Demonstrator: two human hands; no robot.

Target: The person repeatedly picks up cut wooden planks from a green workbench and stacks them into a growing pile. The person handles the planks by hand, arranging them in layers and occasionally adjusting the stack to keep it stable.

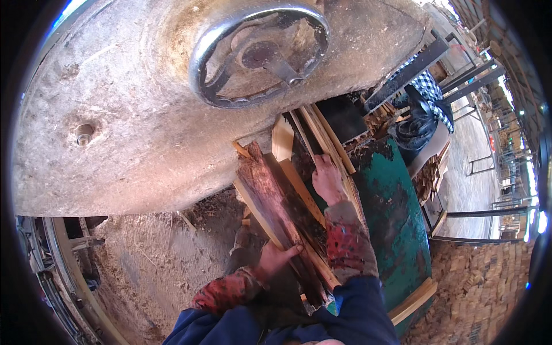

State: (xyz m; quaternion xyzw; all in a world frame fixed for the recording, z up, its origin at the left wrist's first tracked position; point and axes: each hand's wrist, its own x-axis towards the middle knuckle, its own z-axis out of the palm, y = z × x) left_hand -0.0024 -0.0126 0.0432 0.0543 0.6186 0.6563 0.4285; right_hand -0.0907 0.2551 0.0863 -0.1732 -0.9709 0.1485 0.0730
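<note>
My left hand (276, 258) grips the near part of a reddish-brown wood slab (269, 194) with rough bark, its thumb lying across the top. More long boards lie side by side under and beside the slab. My right hand (328, 179), to the right and farther off, is closed around the end of a thin wooden strip (303, 131). Just right of that hand lie long pale boards (323, 133). A short pale wood piece (282, 138) stands between the slab and the strip.
A large dusty machine housing with a metal handwheel (258, 56) fills the far side. A worn green metal surface (388, 207) is at right, with a wood offcut (414, 299) on its edge. Another person (420, 120) bends near stacked wood at upper right. Sawdust covers the floor (138, 263).
</note>
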